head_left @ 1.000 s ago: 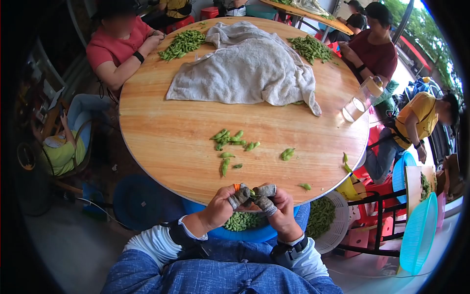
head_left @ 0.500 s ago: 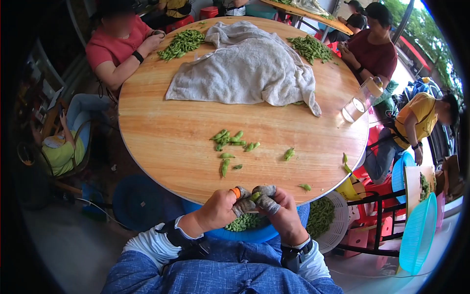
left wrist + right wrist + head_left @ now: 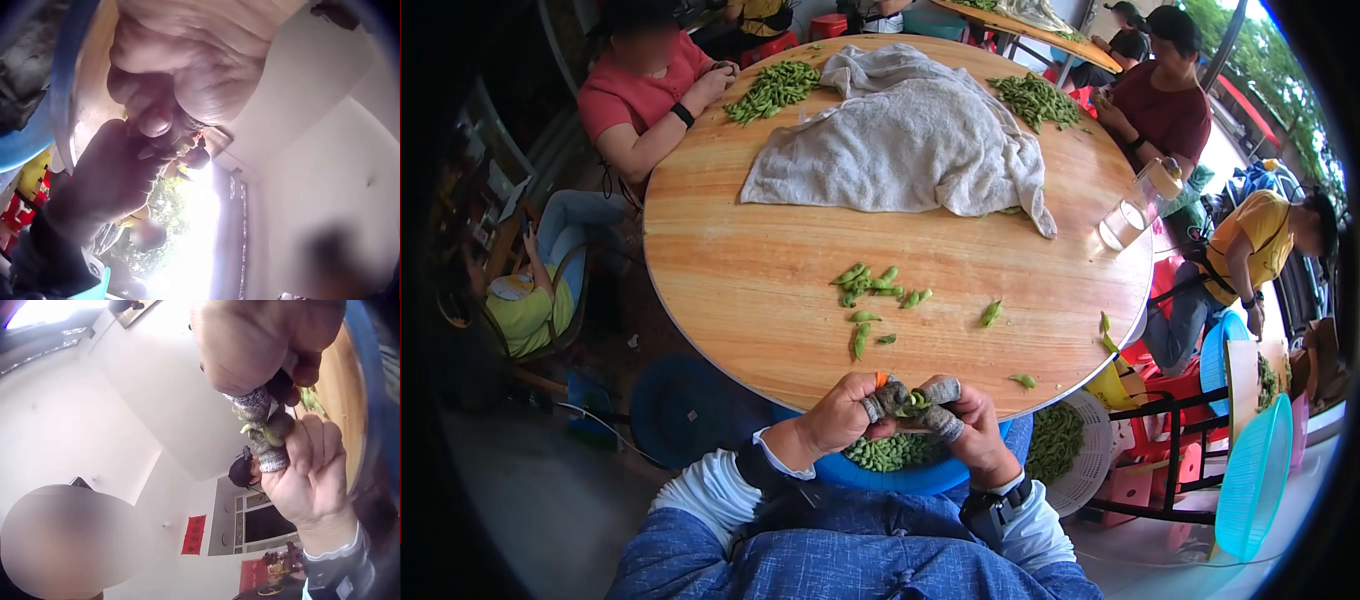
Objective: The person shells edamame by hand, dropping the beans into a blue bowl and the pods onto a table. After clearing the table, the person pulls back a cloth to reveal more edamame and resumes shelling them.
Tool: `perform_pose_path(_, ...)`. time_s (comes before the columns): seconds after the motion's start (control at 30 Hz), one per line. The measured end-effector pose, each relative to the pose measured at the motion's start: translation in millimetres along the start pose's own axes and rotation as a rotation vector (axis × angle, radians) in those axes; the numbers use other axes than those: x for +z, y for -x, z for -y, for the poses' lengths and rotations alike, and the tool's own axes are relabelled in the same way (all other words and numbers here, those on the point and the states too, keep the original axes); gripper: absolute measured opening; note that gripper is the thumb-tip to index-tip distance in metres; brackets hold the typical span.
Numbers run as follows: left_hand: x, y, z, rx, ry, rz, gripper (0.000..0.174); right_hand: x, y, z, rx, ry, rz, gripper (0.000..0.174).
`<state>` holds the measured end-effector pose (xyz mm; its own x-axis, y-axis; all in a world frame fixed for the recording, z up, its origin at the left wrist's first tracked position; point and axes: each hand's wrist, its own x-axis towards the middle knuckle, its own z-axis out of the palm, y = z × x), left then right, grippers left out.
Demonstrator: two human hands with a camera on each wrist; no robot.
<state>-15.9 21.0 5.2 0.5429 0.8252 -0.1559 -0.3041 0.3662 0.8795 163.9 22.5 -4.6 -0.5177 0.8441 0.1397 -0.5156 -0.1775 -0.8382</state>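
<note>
Grey covers (image 3: 945, 421) are wrapping several fingertips on both hands, probably sparing the skin from rubbing. Taking the table (image 3: 750, 260) as a dial, with the person sitting at six o'clock, the left hand (image 3: 847, 412) and right hand (image 3: 977, 425) are meeting near the rim at six. Both are pinching one green pod (image 3: 917, 401) in a narrow grip, from nine and three, seemingly so that each is steadying it for the other. A blue tub (image 3: 890, 480) is sitting below them, also at six, holding green beans, its place apparently suiting it to catch what drops. Loose pods (image 3: 863, 316) are lying around seven, likely within easy reach. Beyond the rim at five, a white basket (image 3: 1100, 440) is holding more pods, perhaps as a supply by the right side. At twelve, a cloth (image 3: 900, 140) is covering part of the table, hiding whatever is lying underneath. Two heaps (image 3: 772, 92) are resting at eleven and one, each near a seated person, and a bottle (image 3: 1125, 222) is standing at three, presumably clear of elbows.
</note>
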Motion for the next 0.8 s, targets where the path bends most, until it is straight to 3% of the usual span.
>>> perform_pose_path(0.13, -0.1, -2.4, -5.5, -0.154, 0.06, 0.011, 0.018, -7.3, -3.2, 2.2, 0.054, 0.03, -0.017, 0.017)
perform_pose_path(0.23, -0.8, -2.0, -7.2, -0.043, -0.257, 0.062, 0.014, -4.0, -1.9, 2.4, 0.13, 0.057, -0.196, 0.017)
perform_pose_path(0.3, 8.6, 0.9, -14.6, 0.094, -0.498, -0.003, 0.011, 1.3, -1.8, 6.3, 0.167, 0.016, -0.299, 0.019)
perform_pose_path(0.43, 2.0, 1.9, -5.8, 0.322, -0.89, -0.065, 0.013, 7.7, -0.2, 10.7, 0.199, 0.046, -0.289, 0.017)
perform_pose_path(0.53, -0.5, 1.3, -4.7, 0.274, -0.988, -0.035, 0.015, 11.5, 0.2, 12.3, 0.252, 0.08, -0.264, 0.015)
perform_pose_path(0.73, 8.7, 5.0, -8.1, 0.163, -0.543, -0.229, 0.017, 15.4, 2.6, 8.1, 0.142, 0.405, -0.28, 0.011)
perform_pose_path(0.8, 7.1, 0.2, -5.0, 0.17, -0.491, -0.197, 0.017, 15.8, 2.7, 4.4, 0.076, 0.611, -0.255, 0.011)
